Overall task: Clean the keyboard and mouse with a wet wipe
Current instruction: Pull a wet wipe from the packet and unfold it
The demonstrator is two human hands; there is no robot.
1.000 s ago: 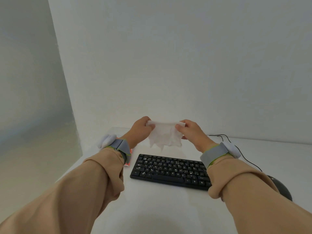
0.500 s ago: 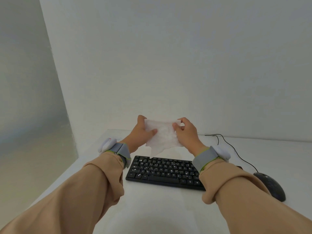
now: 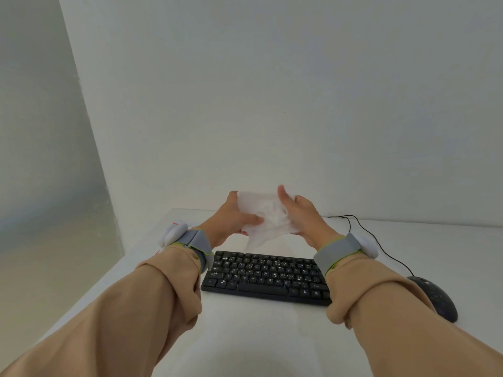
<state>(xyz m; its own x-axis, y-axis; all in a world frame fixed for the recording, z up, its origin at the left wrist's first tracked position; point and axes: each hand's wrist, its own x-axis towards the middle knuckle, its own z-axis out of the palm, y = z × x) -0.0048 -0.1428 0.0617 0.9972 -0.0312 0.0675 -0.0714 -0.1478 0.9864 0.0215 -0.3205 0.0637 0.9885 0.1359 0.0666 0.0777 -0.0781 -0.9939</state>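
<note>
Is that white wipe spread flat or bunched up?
Bunched: the wipe is crumpled between the left hand and right hand, one corner dangling.

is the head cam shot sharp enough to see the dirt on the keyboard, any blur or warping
Head view: soft, even light, no glare; pale specks show on the keyboard and mouse, key legends too small to read; wipe between left hand and right hand slightly soft; wide-angle lens tilts the wall corner and stretches the sleeves.
</note>
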